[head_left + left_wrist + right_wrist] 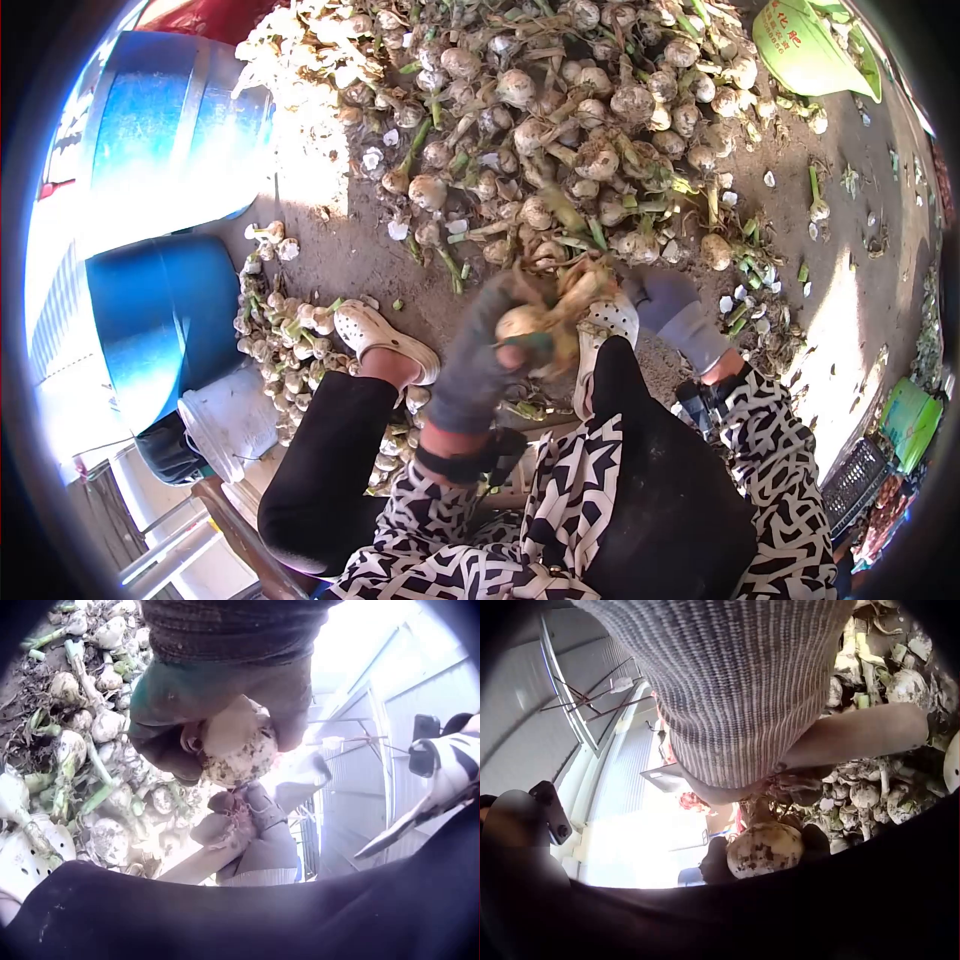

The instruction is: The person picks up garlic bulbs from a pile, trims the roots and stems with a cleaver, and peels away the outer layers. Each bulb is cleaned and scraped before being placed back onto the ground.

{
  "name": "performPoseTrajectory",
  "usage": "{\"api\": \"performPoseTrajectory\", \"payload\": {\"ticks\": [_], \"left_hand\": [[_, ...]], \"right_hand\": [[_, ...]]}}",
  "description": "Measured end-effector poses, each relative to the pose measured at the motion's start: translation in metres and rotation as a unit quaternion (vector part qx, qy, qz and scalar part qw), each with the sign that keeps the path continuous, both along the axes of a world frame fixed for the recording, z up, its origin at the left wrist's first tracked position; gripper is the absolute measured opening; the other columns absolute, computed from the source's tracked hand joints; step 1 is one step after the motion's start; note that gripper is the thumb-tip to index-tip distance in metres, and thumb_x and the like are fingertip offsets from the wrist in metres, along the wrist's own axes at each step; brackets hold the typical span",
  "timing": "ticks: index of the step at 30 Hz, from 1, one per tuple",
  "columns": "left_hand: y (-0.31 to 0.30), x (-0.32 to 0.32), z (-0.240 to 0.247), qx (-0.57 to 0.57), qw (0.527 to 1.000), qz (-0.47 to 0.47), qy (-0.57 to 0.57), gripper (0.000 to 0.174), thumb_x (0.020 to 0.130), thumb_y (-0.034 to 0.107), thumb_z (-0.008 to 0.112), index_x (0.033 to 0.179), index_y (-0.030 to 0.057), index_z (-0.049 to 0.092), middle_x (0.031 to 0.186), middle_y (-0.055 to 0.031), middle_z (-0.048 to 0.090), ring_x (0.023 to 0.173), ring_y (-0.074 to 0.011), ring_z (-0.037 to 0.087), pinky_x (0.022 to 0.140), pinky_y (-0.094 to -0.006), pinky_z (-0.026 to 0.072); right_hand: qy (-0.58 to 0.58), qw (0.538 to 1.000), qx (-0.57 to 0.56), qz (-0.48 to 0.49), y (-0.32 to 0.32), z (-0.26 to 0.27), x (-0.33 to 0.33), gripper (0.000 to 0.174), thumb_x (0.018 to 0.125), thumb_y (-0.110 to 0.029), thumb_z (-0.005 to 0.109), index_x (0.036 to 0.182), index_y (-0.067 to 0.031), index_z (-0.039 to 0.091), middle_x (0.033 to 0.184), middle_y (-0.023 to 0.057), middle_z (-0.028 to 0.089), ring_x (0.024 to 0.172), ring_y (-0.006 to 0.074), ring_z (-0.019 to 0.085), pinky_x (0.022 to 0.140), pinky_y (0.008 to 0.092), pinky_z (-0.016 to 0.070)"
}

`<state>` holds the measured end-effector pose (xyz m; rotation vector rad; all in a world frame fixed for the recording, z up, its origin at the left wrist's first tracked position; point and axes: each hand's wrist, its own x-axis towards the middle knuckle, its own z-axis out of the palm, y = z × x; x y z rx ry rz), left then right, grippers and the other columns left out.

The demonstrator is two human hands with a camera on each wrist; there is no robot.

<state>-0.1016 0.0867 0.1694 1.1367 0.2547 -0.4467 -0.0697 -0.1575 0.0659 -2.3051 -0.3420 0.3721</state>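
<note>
The knife [866,739] gripped by the right hand [264,834] could nick the left hand [217,686], pinching a garlic bulb [241,756] near the blade [301,784].

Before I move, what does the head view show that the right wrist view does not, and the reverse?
Only the head view: patterned sleeves, a white bucket, a green bag and a black crate.

Only the right wrist view: the pale wooden handle under the ribbed cuff, and a flat grey piece, perhaps a blade.

Both: the loose bulbs, the gloved right hand, and a held bulb in the gloved left hand, whose dark fingers flank it in the wrist view.
</note>
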Motion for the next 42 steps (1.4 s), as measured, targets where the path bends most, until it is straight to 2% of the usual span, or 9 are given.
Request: {"api": "performPoseTrajectory", "payload": {"ticks": [4, 5, 6, 9, 12, 18, 23, 30, 42], "left_hand": [[0.108, -0.021, 0.074, 0.390, 0.912, 0.124, -0.017, 0.043, 0.070, 0.024, 0.080, 0.102, 0.0053, 0.057, 0.097, -0.0062, 0.060, 0.082, -0.0170, 0.061, 0.075, -0.0327, 0.0525], [0.146, -0.035, 0.072, 0.645, 0.758, 0.092, -0.016, 0.034, 0.071, 0.014, 0.075, 0.100, 0.0039, 0.059, 0.101, -0.0088, 0.061, 0.085, -0.0205, 0.061, 0.079, -0.0358, 0.0507], [0.192, -0.061, 0.060, 0.907, 0.411, 0.012, -0.087, 0.029, 0.073, 0.011, 0.070, 0.100, 0.0026, 0.061, 0.104, -0.0124, 0.062, 0.092, -0.0256, 0.060, 0.083, -0.0388, 0.0486], [0.213, -0.043, 0.012, 0.662, 0.708, 0.228, 0.099, 0.041, 0.079, 0.019, 0.073, 0.112, -0.0008, 0.060, 0.104, -0.0166, 0.065, 0.089, -0.0236, 0.061, 0.081, -0.0354, 0.0491], [0.179, 0.017, -0.099, 0.529, 0.823, 0.144, 0.145, 0.069, 0.076, 0.035, 0.079, 0.123, -0.0067, 0.052, 0.093, -0.0143, 0.066, 0.083, -0.0186, 0.063, 0.073, -0.0308, 0.0502], [0.142, 0.082, -0.201, 0.630, 0.757, 0.107, 0.133, 0.047, 0.073, 0.020, 0.079, 0.112, 0.0035, 0.058, 0.100, -0.0093, 0.068, 0.086, -0.0177, 0.063, 0.078, -0.0322, 0.0505], [0.103, 0.039, -0.172, 0.325, 0.932, 0.151, -0.044, 0.061, 0.070, -0.009, 0.071, 0.122, 0.0094, 0.045, 0.103, -0.0036, 0.058, 0.095, -0.0158, 0.059, 0.082, -0.0285, 0.0507], [0.029, 0.020, -0.056, 0.481, 0.862, 0.061, -0.149, 0.060, 0.069, 0.003, 0.078, 0.120, 0.0044, 0.046, 0.114, -0.0096, 0.056, 0.100, -0.0172, 0.058, 0.084, -0.0292, 0.0502], [-0.001, 0.016, -0.011, 0.136, 0.987, 0.066, 0.051, 0.056, 0.078, 0.016, 0.077, 0.123, -0.0007, 0.049, 0.105, -0.0082, 0.062, 0.098, -0.0146, 0.060, 0.084, -0.0271, 0.0498]], "right_hand": [[0.142, 0.949, 0.135, -0.247, -0.034, -0.067, -0.013, 0.024, 0.087, -0.020, 0.064, 0.099, 0.0002, 0.066, 0.063, 0.0137, 0.062, 0.055, 0.0187, 0.059, 0.054, 0.0346, 0.0466], [0.045, 0.952, 0.169, -0.250, -0.029, -0.056, -0.013, 0.025, 0.086, -0.021, 0.067, 0.091, 0.0034, 0.066, 0.061, 0.0116, 0.061, 0.054, 0.0158, 0.056, 0.050, 0.0334, 0.0440], [0.047, 0.951, 0.176, -0.249, -0.026, -0.055, -0.012, 0.025, 0.086, -0.021, 0.067, 0.091, 0.0034, 0.066, 0.061, 0.0116, 0.061, 0.054, 0.0158, 0.056, 0.050, 0.0334, 0.0440], [0.151, 0.944, 0.134, -0.262, -0.017, -0.079, -0.003, 0.029, 0.087, -0.022, 0.069, 0.072, 0.0023, 0.063, 0.053, 0.0064, 0.057, 0.048, 0.0121, 0.055, 0.043, 0.0305, 0.0414], [0.169, 0.935, 0.187, -0.248, 0.015, -0.043, 0.005, 0.032, 0.088, -0.024, 0.068, 0.069, 0.0008, 0.062, 0.048, 0.0034, 0.053, 0.044, 0.0100, 0.051, 0.041, 0.0301, 0.0392], [0.163, 0.975, 0.110, -0.107, 0.036, -0.037, 0.012, 0.017, 0.089, -0.020, 0.065, 0.095, -0.0052, 0.065, 0.061, 0.0096, 0.058, 0.055, 0.0114, 0.056, 0.051, 0.0299, 0.0443], [-0.036, 0.996, 0.064, 0.058, 0.077, 0.001, 0.040, 0.015, 0.085, -0.020, 0.063, 0.093, -0.0071, 0.062, 0.068, 0.0115, 0.060, 0.060, 0.0251, 0.062, 0.054, 0.0364, 0.0475], [-0.308, 0.926, -0.096, 0.194, 0.097, 0.044, 0.049, 0.020, 0.073, -0.018, 0.059, 0.091, -0.0085, 0.058, 0.072, 0.0023, 0.057, 0.064, 0.0189, 0.063, 0.053, 0.0341, 0.0491], [-0.349, 0.921, -0.091, 0.146, 0.056, 0.056, 0.038, 0.025, 0.070, -0.020, 0.061, 0.093, -0.0083, 0.059, 0.078, 0.0034, 0.058, 0.059, 0.0193, 0.058, 0.051, 0.0337, 0.0465]]}}
